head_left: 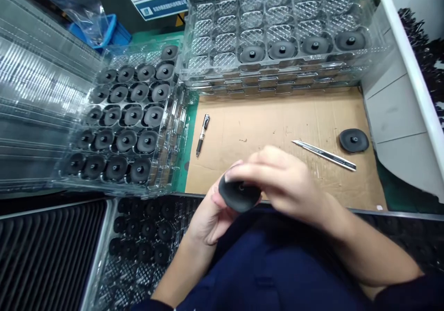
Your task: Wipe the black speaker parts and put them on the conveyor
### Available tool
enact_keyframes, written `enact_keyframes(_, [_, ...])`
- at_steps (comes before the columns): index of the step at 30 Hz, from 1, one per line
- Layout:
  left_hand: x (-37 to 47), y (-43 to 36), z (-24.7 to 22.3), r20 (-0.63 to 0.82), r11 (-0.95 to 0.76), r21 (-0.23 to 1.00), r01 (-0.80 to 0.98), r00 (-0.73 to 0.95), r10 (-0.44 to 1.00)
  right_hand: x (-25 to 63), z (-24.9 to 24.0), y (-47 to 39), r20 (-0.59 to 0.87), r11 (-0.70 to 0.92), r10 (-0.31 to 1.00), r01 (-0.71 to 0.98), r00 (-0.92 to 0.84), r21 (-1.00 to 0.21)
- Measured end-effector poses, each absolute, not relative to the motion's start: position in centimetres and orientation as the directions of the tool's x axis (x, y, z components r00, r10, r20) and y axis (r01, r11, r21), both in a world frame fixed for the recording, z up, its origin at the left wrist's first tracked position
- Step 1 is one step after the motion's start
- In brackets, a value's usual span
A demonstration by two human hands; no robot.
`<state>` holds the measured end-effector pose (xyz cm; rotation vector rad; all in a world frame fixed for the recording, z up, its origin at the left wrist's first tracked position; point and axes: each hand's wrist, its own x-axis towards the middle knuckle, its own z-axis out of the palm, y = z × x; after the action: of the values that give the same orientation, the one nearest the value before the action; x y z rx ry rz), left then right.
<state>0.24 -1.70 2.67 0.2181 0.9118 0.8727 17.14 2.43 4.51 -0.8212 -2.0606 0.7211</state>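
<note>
A black rounded disc with a small knob at its centre is held in front of my body, over the near edge of the cardboard. My left hand grips it from beneath and the left, with fingertips at its rim. From the right, my right hand reaches over, its fingers closed against the disc's top and far edge; the thumb is partly hidden. A similar black disc lies alone on the cardboard, at the right. Between it and my hands lies a slim utility knife.
A pen lies at the cardboard's left. Stacked clear trays hold several discs on the left; another clear tray stack stands at the back with discs in its front row. A white bin of black parts borders the right.
</note>
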Motion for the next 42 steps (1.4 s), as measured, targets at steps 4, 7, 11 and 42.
enact_keyframes(4, [-0.4, -2.2, 2.3, -0.510, 0.688, 0.393, -0.610, 0.478, 0.715, 18.1, 1.8, 2.0, 0.224, 0.308, 0.944, 0.402, -0.243, -0.862])
enact_keyframes(7, [-0.6, -2.4, 2.0, -0.454, 0.679, 0.357, -0.642, 0.516, 0.726, 18.9, -1.3, 0.1, 0.046, 0.096, 0.991, 0.434, -0.125, -0.896])
enact_keyframes(11, [-0.4, -2.5, 2.0, -0.450, 0.684, 0.347, -0.641, 0.527, 0.721, 19.9, -4.4, -1.9, -0.132, -0.018, 0.971, 0.487, -0.201, -0.873])
enact_keyframes(42, [0.7, -1.6, 1.7, -0.485, 0.488, 0.642, -0.591, 0.180, 0.856, 18.9, 0.6, 0.7, -0.087, -0.056, 0.964, 0.130, -0.251, -0.990])
